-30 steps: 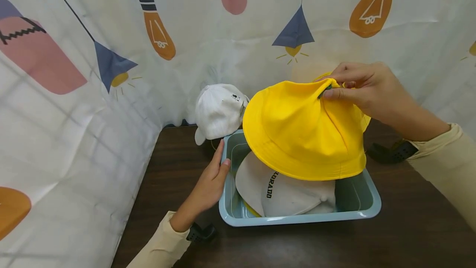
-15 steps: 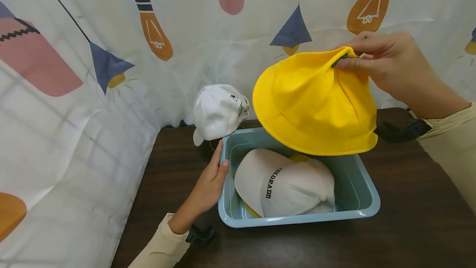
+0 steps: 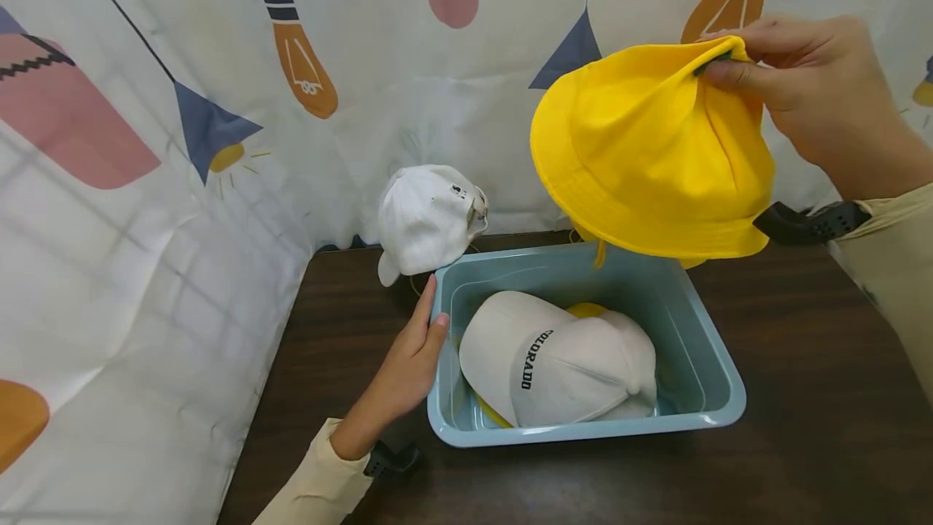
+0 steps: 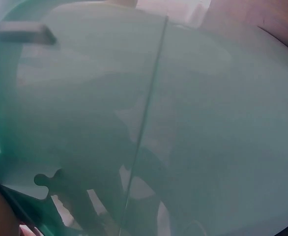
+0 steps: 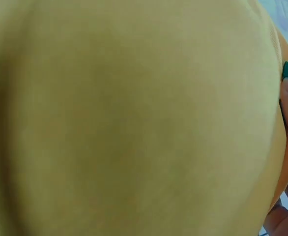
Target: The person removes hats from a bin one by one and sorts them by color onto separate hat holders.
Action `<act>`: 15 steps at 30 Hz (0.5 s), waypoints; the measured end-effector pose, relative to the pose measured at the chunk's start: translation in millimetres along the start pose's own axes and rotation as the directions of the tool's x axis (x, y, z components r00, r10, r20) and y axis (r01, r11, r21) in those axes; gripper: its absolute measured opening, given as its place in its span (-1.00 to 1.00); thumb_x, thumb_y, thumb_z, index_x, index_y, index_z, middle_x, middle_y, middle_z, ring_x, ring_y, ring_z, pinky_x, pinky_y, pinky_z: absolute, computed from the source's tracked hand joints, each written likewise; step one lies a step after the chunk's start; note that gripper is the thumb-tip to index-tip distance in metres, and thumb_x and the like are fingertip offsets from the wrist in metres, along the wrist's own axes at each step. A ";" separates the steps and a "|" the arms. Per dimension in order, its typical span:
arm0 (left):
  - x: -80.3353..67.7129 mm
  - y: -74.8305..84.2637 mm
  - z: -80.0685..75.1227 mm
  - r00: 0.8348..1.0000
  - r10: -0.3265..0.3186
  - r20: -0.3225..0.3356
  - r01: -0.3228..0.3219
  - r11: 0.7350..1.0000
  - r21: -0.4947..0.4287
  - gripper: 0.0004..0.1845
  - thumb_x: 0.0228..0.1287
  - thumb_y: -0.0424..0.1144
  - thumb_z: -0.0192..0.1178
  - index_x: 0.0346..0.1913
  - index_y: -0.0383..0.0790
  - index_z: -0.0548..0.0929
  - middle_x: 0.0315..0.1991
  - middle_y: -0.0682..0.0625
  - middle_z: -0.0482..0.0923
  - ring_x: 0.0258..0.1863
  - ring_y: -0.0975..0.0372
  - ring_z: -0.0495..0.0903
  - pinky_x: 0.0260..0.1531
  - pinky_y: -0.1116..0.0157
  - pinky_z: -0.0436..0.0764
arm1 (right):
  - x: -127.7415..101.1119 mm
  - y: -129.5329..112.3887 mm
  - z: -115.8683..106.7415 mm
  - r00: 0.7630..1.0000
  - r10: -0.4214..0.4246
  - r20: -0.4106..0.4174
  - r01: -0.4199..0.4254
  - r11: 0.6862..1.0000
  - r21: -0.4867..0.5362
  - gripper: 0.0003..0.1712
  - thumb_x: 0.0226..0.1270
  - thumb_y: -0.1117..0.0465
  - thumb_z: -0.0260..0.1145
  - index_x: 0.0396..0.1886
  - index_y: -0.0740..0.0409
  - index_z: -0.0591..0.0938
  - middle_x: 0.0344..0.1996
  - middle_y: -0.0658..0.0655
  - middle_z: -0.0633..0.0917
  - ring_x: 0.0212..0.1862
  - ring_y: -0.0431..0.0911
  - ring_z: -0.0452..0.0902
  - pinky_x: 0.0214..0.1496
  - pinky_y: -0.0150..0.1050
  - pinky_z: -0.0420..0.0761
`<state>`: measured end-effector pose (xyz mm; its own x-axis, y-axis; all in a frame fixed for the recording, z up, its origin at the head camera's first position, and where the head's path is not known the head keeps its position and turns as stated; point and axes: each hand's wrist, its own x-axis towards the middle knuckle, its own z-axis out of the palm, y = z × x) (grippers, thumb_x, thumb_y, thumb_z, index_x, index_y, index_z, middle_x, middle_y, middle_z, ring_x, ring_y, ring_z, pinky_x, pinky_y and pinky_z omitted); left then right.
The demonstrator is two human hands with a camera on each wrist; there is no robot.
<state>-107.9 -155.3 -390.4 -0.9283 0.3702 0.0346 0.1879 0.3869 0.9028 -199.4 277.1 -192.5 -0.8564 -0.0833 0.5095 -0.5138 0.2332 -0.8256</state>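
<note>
A dark wood worktop (image 3: 802,444) sits in a corner hung with a white curtain (image 3: 146,185) printed with lamps and bulbs. Nearest, the left hand (image 3: 408,363) lies with straight fingers flat against the left rim of a pale blue bin (image 3: 700,420), steadying it without gripping; the left wrist view shows only the bin's blurred wall. Inside the bin rests a white cap (image 3: 561,363) lettered "COLORADO", with a sliver of something yellow under it. Beyond the bin's far left corner a second white cap (image 3: 426,217) leans at the curtain. Highest and farthest, the right hand (image 3: 816,87) pinches the crown of a yellow bucket hat (image 3: 649,160) between thumb and fingertips, so the hat hangs brim-down in the air above the bin's back right corner, touching nothing else.

The pinch takes only a fold of soft cloth, so it seems wise to keep it firm and move the hat smoothly, since a jerk could let the fabric slip. A small yellow tag or cord dangles under the brim; it looks best kept free of the rim. The flat left hand should go on bracing the light bin.
</note>
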 end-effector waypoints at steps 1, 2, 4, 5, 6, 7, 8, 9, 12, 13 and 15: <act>0.1 0.0 0.2 1.000 0.001 -0.001 -0.001 1.000 0.002 -0.29 0.70 -0.17 -0.20 0.67 -0.10 -0.30 0.69 0.02 -0.28 0.65 0.05 -0.13 0.52 -0.09 0.05 | 0.9 -0.2 -2.1 1.000 -0.001 -0.011 0.001 1.000 -0.014 -0.59 0.36 0.45 0.32 0.19 0.44 0.64 -0.01 0.13 0.67 0.01 -0.05 0.54 0.09 -0.53 0.60; 0.2 0.0 0.5 1.000 0.002 -0.003 -0.002 1.000 0.003 -0.29 0.70 -0.18 -0.19 0.67 -0.11 -0.30 0.69 0.02 -0.28 0.65 0.05 -0.13 0.52 -0.09 0.04 | 2.1 0.0 -3.5 1.000 -0.011 -0.025 0.011 1.000 0.010 -0.59 0.35 0.45 0.32 0.18 0.45 0.64 -0.02 0.14 0.66 0.01 -0.05 0.55 0.09 -0.53 0.61; 0.2 -0.3 0.8 1.000 0.000 -0.008 0.000 1.000 0.008 -0.29 0.70 -0.17 -0.20 0.67 -0.11 -0.29 0.69 0.03 -0.27 0.65 0.07 -0.13 0.54 -0.09 0.02 | 4.3 -0.5 -6.2 0.998 -0.032 -0.059 0.035 0.998 0.051 -0.59 0.33 0.45 0.34 0.17 0.47 0.63 -0.05 0.15 0.65 0.00 -0.05 0.55 0.09 -0.53 0.61; 0.1 -0.5 0.9 1.000 0.001 -0.010 -0.001 1.000 0.009 -0.29 0.70 -0.16 -0.20 0.67 -0.11 -0.29 0.69 0.03 -0.27 0.65 0.07 -0.13 0.54 -0.09 0.01 | 5.1 -1.2 -7.7 0.997 -0.030 -0.074 0.035 0.997 0.070 -0.57 0.32 0.45 0.35 0.18 0.47 0.63 -0.06 0.14 0.64 0.01 -0.06 0.55 0.09 -0.52 0.61; 0.0 -0.8 0.9 1.000 0.002 -0.012 -0.001 1.000 0.011 -0.29 0.70 -0.16 -0.20 0.67 -0.12 -0.28 0.69 0.02 -0.27 0.65 0.06 -0.12 0.54 -0.09 0.01 | 5.9 -2.0 -9.3 0.996 -0.029 -0.087 0.037 0.995 0.089 -0.57 0.31 0.44 0.36 0.17 0.48 0.63 -0.06 0.15 0.63 0.01 -0.06 0.55 0.09 -0.52 0.61; -0.2 -1.1 0.9 1.000 0.000 -0.012 0.000 1.000 0.012 -0.29 0.70 -0.15 -0.20 0.67 -0.11 -0.28 0.69 0.01 -0.26 0.65 0.05 -0.12 0.54 -0.09 0.02 | 6.4 -2.7 -11.2 0.995 -0.027 -0.096 0.035 0.996 0.079 -0.56 0.31 0.44 0.35 0.18 0.47 0.63 -0.06 0.13 0.62 0.02 -0.07 0.54 0.09 -0.53 0.61; -0.4 -1.3 1.1 1.000 0.000 -0.014 0.000 1.000 0.013 -0.29 0.70 -0.14 -0.20 0.67 -0.12 -0.28 0.69 0.00 -0.26 0.65 0.04 -0.12 0.53 -0.10 0.02 | 7.1 -3.2 -13.1 0.994 -0.023 -0.104 0.031 0.996 0.080 -0.56 0.31 0.43 0.36 0.18 0.47 0.63 -0.07 0.13 0.60 0.02 -0.08 0.53 0.08 -0.53 0.61; -0.6 -1.5 1.3 1.000 -0.003 -0.015 0.003 1.000 0.016 -0.29 0.70 -0.13 -0.20 0.67 -0.11 -0.28 0.69 0.00 -0.26 0.65 0.04 -0.11 0.53 -0.10 0.02 | 7.6 -3.8 -15.3 0.994 -0.016 -0.108 0.022 0.998 0.053 -0.56 0.32 0.42 0.35 0.19 0.45 0.63 -0.08 0.11 0.59 0.02 -0.09 0.51 0.08 -0.55 0.60; -0.8 -2.1 2.0 1.000 -0.003 -0.017 0.003 1.000 0.018 -0.29 0.71 -0.12 -0.21 0.67 -0.11 -0.29 0.69 -0.04 -0.26 0.65 0.00 -0.11 0.52 -0.12 0.03 | 9.5 -2.5 -21.4 0.994 0.008 -0.112 -0.017 0.997 -0.078 -0.57 0.35 0.38 0.33 0.21 0.37 0.65 -0.09 0.03 0.55 0.04 -0.15 0.46 0.04 -0.60 0.57; -0.8 -2.1 2.1 1.000 -0.004 -0.017 0.005 1.000 0.018 -0.29 0.71 -0.12 -0.20 0.67 -0.11 -0.29 0.69 -0.04 -0.26 0.64 0.00 -0.11 0.52 -0.12 0.03 | 10.5 -0.4 -22.7 0.993 0.003 -0.114 -0.017 0.993 -0.117 -0.59 0.36 0.39 0.32 0.20 0.36 0.65 -0.11 0.01 0.55 0.05 -0.16 0.45 0.04 -0.61 0.57; -0.1 -2.4 2.0 1.000 -0.003 -0.017 0.003 1.000 0.020 -0.30 0.71 -0.12 -0.21 0.67 -0.11 -0.29 0.69 -0.04 -0.26 0.65 -0.01 -0.11 0.51 -0.13 0.04 | 12.0 5.5 -25.8 0.993 0.001 -0.114 -0.019 0.986 -0.164 -0.61 0.37 0.40 0.31 0.18 0.34 0.67 -0.13 -0.02 0.54 0.06 -0.19 0.42 0.02 -0.64 0.56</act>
<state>-107.5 -154.6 -393.4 -0.9342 0.3544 0.0397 0.1915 0.4046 0.8942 -211.2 302.4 -184.7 -0.8454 0.0278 0.5334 -0.4820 0.3908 -0.7842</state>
